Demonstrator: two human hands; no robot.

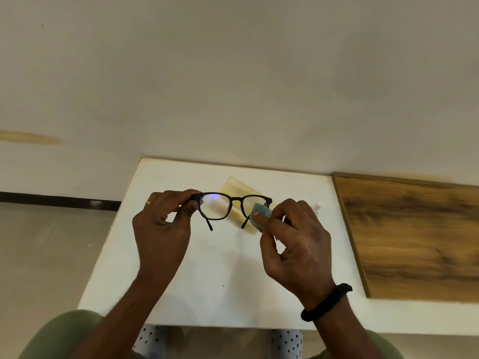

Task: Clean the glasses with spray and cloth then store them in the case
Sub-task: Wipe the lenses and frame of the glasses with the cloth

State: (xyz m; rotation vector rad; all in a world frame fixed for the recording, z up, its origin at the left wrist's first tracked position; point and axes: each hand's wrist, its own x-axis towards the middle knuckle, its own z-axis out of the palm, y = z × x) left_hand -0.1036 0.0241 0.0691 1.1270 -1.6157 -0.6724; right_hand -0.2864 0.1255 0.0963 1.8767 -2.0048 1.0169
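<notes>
Glasses [231,206], one pair with a black frame and two clear lenses, are held above the white table [181,255] between the two hands. Both temple arms are unfolded and point down toward the person.

Left hand [162,229]: thumb and fingers closed in a pinch on the frame's left end, at the hinge. One ring [148,202] sits on a finger of this hand.

Right hand [295,244]: thumb and forefinger closed on one small blue-grey cloth [261,211], pressing it against the lens on that side. The remaining fingers are curled loosely. One black band [327,301] circles the right wrist.

Case [242,200]: one translucent yellow case lies on the table just beyond the hands, seen partly through the lenses. Whether it is open or closed cannot be told.

Spray bottle [318,205]: one small white bottle stands on the table just beyond the right hand, mostly hidden by the fingers.

Wooden board [409,234]: one board lies flat to the right of the right hand, well apart from it.
</notes>
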